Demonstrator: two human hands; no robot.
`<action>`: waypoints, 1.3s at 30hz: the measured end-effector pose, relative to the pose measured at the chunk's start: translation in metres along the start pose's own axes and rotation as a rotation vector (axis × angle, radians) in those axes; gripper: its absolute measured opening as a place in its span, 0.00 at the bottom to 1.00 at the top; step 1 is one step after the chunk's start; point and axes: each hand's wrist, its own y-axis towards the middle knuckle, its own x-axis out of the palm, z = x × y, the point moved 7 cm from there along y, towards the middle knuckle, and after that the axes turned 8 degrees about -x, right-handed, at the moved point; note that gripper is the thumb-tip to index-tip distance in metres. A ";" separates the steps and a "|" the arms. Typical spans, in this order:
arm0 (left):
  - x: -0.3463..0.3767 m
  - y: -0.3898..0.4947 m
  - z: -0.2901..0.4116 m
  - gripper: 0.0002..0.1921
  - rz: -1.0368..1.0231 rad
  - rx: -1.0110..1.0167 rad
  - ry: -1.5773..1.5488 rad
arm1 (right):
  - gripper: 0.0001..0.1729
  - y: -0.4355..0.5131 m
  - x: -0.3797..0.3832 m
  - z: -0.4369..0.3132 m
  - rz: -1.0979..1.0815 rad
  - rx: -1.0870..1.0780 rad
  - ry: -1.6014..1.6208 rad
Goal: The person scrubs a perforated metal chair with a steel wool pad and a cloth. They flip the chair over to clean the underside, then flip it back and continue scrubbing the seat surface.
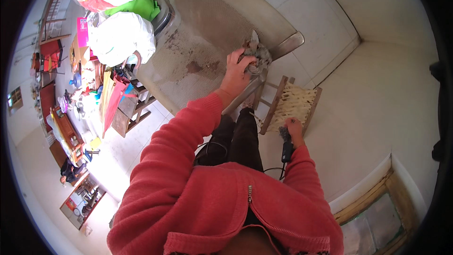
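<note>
My left hand [236, 74] grips a crumpled grey rag [262, 58] at the right end of a perforated metal bench [208, 10], by its armrest. Brown stains [194, 66] mark the bench seat to the left of that hand. Lower right, my right hand [294, 127] is closed around a grey scouring pad [284, 134], apparently steel wool. It hangs in front of a small wooden folding stool [292, 106] with a woven pale seat. A black device [287, 151] with a cable sits along my right wrist.
White plastic bags [122, 39] and a green bag [139, 5] are piled at the bench's left. Below them, a pink umbrella [116, 101] leans by a wooden stool [129, 113]. A wall [385, 102] rises on the right. A person [69, 171] is far off left.
</note>
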 end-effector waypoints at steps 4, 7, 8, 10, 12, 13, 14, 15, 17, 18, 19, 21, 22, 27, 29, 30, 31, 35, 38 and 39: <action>0.009 0.018 0.047 0.27 0.063 0.124 -0.190 | 0.10 0.002 -0.008 0.001 0.003 0.061 0.010; 0.023 0.030 0.066 0.26 0.066 0.285 0.053 | 0.10 0.002 -0.009 0.007 -0.005 0.122 0.065; 0.025 0.028 0.064 0.24 0.091 0.310 0.065 | 0.10 0.005 -0.009 0.005 -0.009 0.069 0.029; 0.031 0.020 0.044 0.22 0.110 0.255 0.043 | 0.10 0.007 -0.011 0.012 -0.002 0.093 -0.038; 0.043 0.006 0.014 0.21 0.093 0.153 0.066 | 0.10 0.011 -0.012 0.014 -0.019 0.042 -0.010; 0.049 -0.003 -0.003 0.21 0.062 0.085 0.100 | 0.10 0.011 -0.015 0.020 -0.007 0.096 0.019; 0.053 -0.013 -0.019 0.21 0.029 0.020 0.137 | 0.10 0.011 -0.018 0.020 -0.022 0.066 0.017; 0.058 -0.021 -0.034 0.21 -0.037 -0.040 0.155 | 0.10 0.010 -0.023 0.022 -0.021 0.082 0.029; 0.059 -0.030 -0.062 0.22 -0.163 -0.137 0.209 | 0.11 0.009 -0.031 0.016 -0.007 0.082 0.055; 0.053 -0.033 -0.076 0.21 -0.169 -0.222 0.178 | 0.12 0.007 -0.036 0.008 0.002 0.069 0.068; 0.045 -0.033 -0.088 0.21 -0.164 -0.288 0.152 | 0.13 0.007 -0.039 -0.003 0.015 0.053 0.083; 0.024 -0.036 -0.105 0.20 -0.110 -0.423 0.082 | 0.15 0.006 -0.036 -0.033 0.009 0.008 0.083; 0.009 -0.037 -0.114 0.20 -0.058 -0.491 0.040 | 0.17 0.005 -0.036 -0.048 0.033 0.047 0.070; -0.061 -0.066 -0.131 0.19 -0.029 -0.638 -0.121 | 0.28 -0.034 0.040 -0.160 -0.167 0.041 0.421; -0.080 -0.089 -0.131 0.20 -0.128 -0.651 -0.218 | 0.34 -0.064 0.085 -0.209 -0.282 -0.048 0.494; -0.085 -0.105 -0.128 0.21 -0.183 -0.653 -0.277 | 0.37 -0.079 0.108 -0.227 -0.304 -0.058 0.475; -0.090 -0.126 -0.123 0.21 -0.244 -0.670 -0.332 | 0.39 -0.096 0.135 -0.247 -0.366 -0.127 0.518; -0.106 -0.192 -0.101 0.21 -0.474 -0.642 -0.690 | 0.40 -0.152 0.229 -0.283 -0.348 -0.125 0.533; -0.136 -0.214 -0.101 0.27 -0.500 -0.635 -0.959 | 0.30 -0.181 0.263 -0.288 -0.304 -0.047 0.759; -0.146 -0.217 -0.102 0.28 -0.485 -0.628 -1.106 | 0.27 -0.188 0.270 -0.289 -0.288 -0.039 0.788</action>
